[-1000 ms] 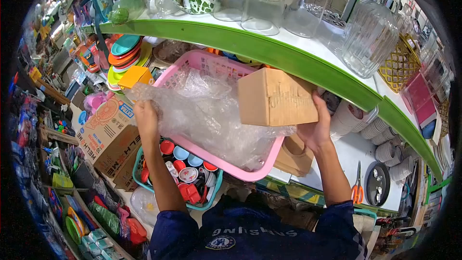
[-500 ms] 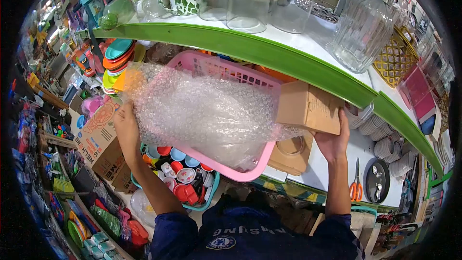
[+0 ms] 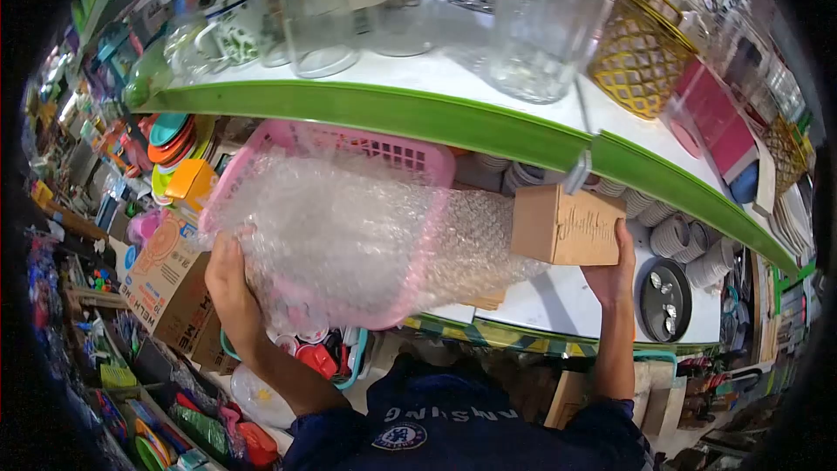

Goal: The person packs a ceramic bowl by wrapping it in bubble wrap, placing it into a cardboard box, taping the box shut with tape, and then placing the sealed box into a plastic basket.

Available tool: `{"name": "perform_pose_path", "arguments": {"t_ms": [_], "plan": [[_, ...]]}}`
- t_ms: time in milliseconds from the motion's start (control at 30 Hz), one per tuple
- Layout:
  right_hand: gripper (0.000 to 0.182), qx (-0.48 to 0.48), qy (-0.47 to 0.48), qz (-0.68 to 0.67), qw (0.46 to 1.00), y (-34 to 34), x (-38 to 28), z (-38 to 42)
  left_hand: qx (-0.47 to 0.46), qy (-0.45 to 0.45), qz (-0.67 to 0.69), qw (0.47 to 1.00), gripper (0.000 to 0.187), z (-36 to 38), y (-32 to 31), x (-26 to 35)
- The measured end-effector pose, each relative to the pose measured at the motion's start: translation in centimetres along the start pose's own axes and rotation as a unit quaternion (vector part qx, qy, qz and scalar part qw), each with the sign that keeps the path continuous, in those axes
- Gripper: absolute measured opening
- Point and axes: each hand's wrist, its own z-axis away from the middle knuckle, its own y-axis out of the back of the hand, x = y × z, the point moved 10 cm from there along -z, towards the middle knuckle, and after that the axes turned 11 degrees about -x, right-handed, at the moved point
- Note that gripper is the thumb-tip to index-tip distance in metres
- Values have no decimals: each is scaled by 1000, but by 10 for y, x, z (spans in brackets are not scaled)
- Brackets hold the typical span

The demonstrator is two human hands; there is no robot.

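Note:
A wide sheet of clear bubble wrap (image 3: 331,218) stretches over the pink basket (image 3: 397,305). My left hand (image 3: 231,283) pinches its left edge. At the right, my right hand (image 3: 610,270) is closed around the right side of a small brown cardboard box (image 3: 567,227) with scribbled writing on its front. The right end of the bubble wrap reaches the underside of the box; what holds it there is hidden.
A green-edged shelf (image 3: 366,118) with glass jars (image 3: 540,35) and a yellow woven basket (image 3: 641,57) spans above. Stacked white cups (image 3: 671,235) and a black round tray (image 3: 664,301) are at the right. A printed carton (image 3: 166,279) stands left.
The view has turned to the right. The box has moved away from the pink basket, and the bubble wrap now stretches between them. The orange scissors are mostly hidden behind my right arm.

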Motion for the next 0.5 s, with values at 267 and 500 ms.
{"name": "perform_pose_path", "arguments": {"t_ms": [267,500], "plan": [[54,53,28,79,995,81,-61,53,95,104,266,954,28,115,-91,-21],[56,142,64,153,976,179,-119,69,-68,188,353,914,31,191,-222,-38]]}}
